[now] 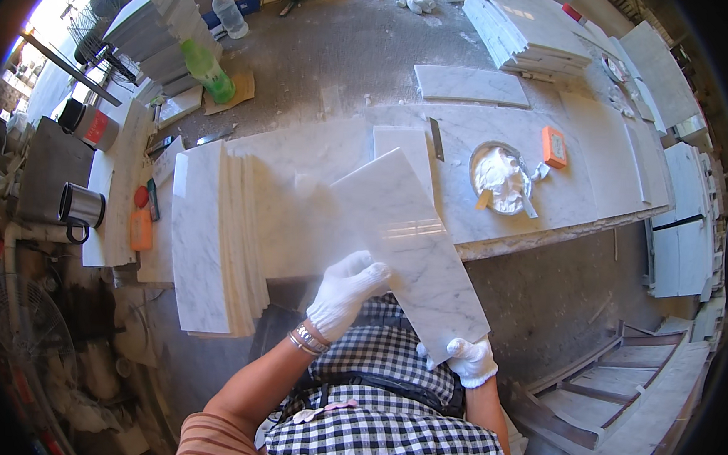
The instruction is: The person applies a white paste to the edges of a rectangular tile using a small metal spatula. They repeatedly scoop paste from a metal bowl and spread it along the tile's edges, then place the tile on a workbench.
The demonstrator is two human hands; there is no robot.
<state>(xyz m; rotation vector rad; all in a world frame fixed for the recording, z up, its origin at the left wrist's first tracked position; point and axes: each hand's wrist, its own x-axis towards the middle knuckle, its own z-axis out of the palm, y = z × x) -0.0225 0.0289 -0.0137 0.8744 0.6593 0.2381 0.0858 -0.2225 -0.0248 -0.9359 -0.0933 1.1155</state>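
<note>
A grey-veined white marble tile (417,252) is tilted over the near edge of the bench, its upper end over the work surface. My right hand (472,361), in a white knitted glove, grips its lower corner with the fingers partly underneath. My left hand (347,291), gloved alike, is closed at the tile's left edge, thumb against it; its fingertips are hidden. Beneath the upper end lies another white tile (402,142). To the left, several marble tiles (205,239) stand on edge in a row.
At right on the marble bench top (566,190) are a bowl of white paste (500,179), an orange box (554,147) and a metal strip (436,139). A green bottle (207,72), a steel mug (82,205) and tile stacks (526,29) stand around. A wooden crate (621,385) is lower right.
</note>
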